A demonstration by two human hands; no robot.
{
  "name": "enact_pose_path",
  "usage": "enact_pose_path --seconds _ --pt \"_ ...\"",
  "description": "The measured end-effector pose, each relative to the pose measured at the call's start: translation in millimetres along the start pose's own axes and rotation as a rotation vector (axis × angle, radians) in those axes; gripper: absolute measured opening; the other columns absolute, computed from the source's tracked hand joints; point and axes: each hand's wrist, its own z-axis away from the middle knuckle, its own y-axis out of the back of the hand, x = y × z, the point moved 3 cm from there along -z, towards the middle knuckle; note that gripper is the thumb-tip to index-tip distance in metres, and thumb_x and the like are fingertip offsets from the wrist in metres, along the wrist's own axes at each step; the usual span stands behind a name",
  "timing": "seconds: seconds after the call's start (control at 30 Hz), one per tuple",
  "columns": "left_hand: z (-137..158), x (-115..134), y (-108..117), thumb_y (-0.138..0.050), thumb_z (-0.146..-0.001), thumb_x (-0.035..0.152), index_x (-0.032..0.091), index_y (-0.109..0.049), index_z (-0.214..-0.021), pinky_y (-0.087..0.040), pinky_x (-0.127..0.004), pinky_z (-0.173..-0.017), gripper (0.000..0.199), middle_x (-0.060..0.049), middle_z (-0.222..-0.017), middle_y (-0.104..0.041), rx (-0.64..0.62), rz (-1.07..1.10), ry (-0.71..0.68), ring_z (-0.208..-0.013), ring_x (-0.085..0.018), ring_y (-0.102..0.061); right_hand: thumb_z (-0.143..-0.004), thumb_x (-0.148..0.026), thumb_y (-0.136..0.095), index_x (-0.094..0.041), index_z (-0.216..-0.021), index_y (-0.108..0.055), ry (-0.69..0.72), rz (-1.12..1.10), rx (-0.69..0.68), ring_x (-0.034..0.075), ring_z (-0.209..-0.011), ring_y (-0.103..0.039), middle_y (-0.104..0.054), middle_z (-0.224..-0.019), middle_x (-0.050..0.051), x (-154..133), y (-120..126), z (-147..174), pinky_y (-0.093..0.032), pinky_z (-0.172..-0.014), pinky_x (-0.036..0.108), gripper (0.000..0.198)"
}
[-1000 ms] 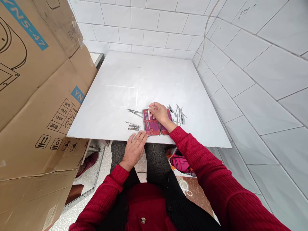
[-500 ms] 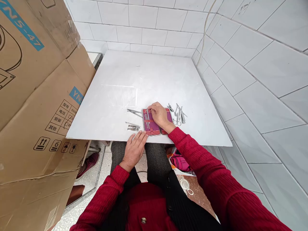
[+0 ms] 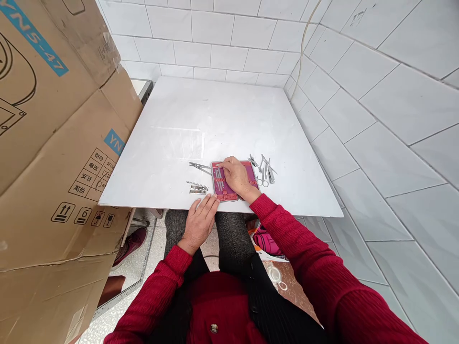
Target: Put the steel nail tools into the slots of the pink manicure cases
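A manicure case [image 3: 230, 197], red with a purple lining, lies unfolded at the table's front edge. My right hand [image 3: 236, 176] is over its middle, fingers bent and closed at the upper end of a slim metal manicure tool [image 3: 217, 177] in the left half. The palm side and thumb are hidden. Elastic loops hold several slim tools there. My left hand [image 3: 201, 217] rests at the table edge, fingers stretched out, fingertips touching the case's near left corner. Left of the case lie metal nippers [image 3: 200, 167] and several nail clippers [image 3: 198, 189].
Right of the case are small scissors [image 3: 264, 179] and several other metal tools [image 3: 269, 173]. A flat clear plastic sleeve [image 3: 179, 143] lies on the white table [image 3: 229, 105]. A large cardboard box [image 3: 64, 157] stands at the left, a tiled wall [image 3: 387, 143] at the right.
My right hand has shifted slightly towards me, and the slim tool at its fingertips sits lower in the case. My left hand stays in place.
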Motion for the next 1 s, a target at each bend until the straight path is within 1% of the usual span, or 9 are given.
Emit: enact_pose_path --seconds 0.13,0.3,0.4,0.5,0.57,0.67,0.77,0.87,1.0 --pt "0.0 0.5 0.2 -0.045 -0.101 0.011 0.016 -0.039 -0.159 -0.033 -0.046 -0.121 0.059 -0.012 -0.155 -0.054 0.002 -0.005 -0.004 -0.148 -0.024 -0.047 -0.093 -0.006 -0.044 -0.018 -0.103 -0.076 0.037 0.050 -0.015 0.022 -0.097 -0.060 -0.065 -0.104 0.009 -0.5 -0.1 0.9 -0.048 -0.081 0.032 0.035" --pt "0.1 0.3 0.5 -0.046 -0.101 0.010 0.015 -0.043 -0.156 -0.033 -0.046 -0.121 0.056 -0.012 -0.155 -0.054 0.006 -0.009 -0.005 -0.148 -0.024 -0.046 -0.091 -0.003 -0.044 -0.019 -0.102 -0.075 0.078 0.144 -0.026 0.023 -0.100 -0.058 -0.066 -0.105 0.009 -4.7 2.2 3.9 -0.046 -0.077 0.032 0.037" --pt "0.3 0.4 0.5 -0.045 -0.101 0.010 0.015 -0.046 -0.155 -0.033 -0.046 -0.121 0.054 -0.012 -0.156 -0.053 0.001 -0.009 -0.006 -0.149 -0.024 -0.046 -0.094 -0.006 -0.045 -0.018 -0.106 -0.075 0.070 0.167 -0.037 0.024 -0.101 -0.059 -0.067 -0.108 0.011 -13.6 6.9 3.5 -0.044 -0.074 0.032 0.034" --pt "0.6 0.6 0.4 -0.045 -0.101 0.010 0.015 -0.048 -0.153 -0.032 -0.046 -0.122 0.052 -0.012 -0.156 -0.054 -0.005 -0.011 -0.002 -0.149 -0.025 -0.046 -0.099 -0.014 -0.048 -0.019 -0.108 -0.075 0.083 0.157 -0.051 0.024 -0.100 -0.060 -0.069 -0.111 0.010 -31.3 11.7 -1.0 -0.043 -0.071 0.031 0.029" --pt "0.8 0.7 0.2 -0.045 -0.101 0.011 0.015 -0.049 -0.152 -0.032 -0.046 -0.122 0.051 -0.012 -0.156 -0.054 -0.006 -0.014 -0.001 -0.149 -0.025 -0.046 -0.101 -0.020 -0.050 -0.020 -0.105 -0.076 0.107 0.154 -0.107 0.023 -0.097 -0.062 -0.071 -0.110 0.009 -46.5 11.8 -6.0 -0.042 -0.070 0.030 0.026" --pt "1.2 0.5 0.1 -0.046 -0.102 0.011 0.014 -0.049 -0.152 -0.032 -0.045 -0.122 0.051 -0.012 -0.155 -0.054 -0.008 -0.019 -0.002 -0.149 -0.024 -0.045 -0.100 -0.025 -0.058 -0.020 -0.099 -0.077 0.113 0.174 -0.272 0.023 -0.090 -0.065 -0.074 -0.105 0.009 -67.6 6.0 -13.9 -0.041 -0.070 0.031 0.020" --pt "1.5 0.3 0.1 -0.047 -0.101 0.012 0.013 -0.050 -0.152 -0.032 -0.045 -0.122 0.050 -0.012 -0.155 -0.054 -0.005 -0.025 -0.010 -0.148 -0.025 -0.046 -0.098 -0.028 -0.064 -0.018 -0.093 -0.078 0.095 0.222 -0.416 0.023 -0.087 -0.067 -0.076 -0.101 0.009 -81.0 -2.8 -19.4 -0.038 -0.067 0.031 0.018" --pt "1.7 0.3 -0.3 -0.047 -0.101 0.013 0.013 -0.050 -0.151 -0.032 -0.045 -0.123 0.050 -0.013 -0.154 -0.055 0.004 -0.029 -0.017 -0.147 -0.025 -0.047 -0.097 -0.027 -0.065 -0.018 -0.089 -0.077 0.109 0.277 -0.489 0.023 -0.088 -0.068 -0.077 -0.101 0.009 -87.0 -10.9 -22.1 -0.036 -0.066 0.031 0.018" --pt "2.3 0.2 -1.4 -0.047 -0.101 0.013 0.014 -0.050 -0.152 -0.032 -0.045 -0.123 0.051 -0.013 -0.154 -0.055 0.008 -0.034 -0.009 -0.147 -0.025 -0.048 -0.097 -0.030 -0.065 -0.018 -0.095 -0.076 0.137 0.342 -0.542 0.023 -0.091 -0.070 -0.078 -0.103 0.008 -90.7 -16.8 -24.3 -0.037 -0.067 0.029 0.016"
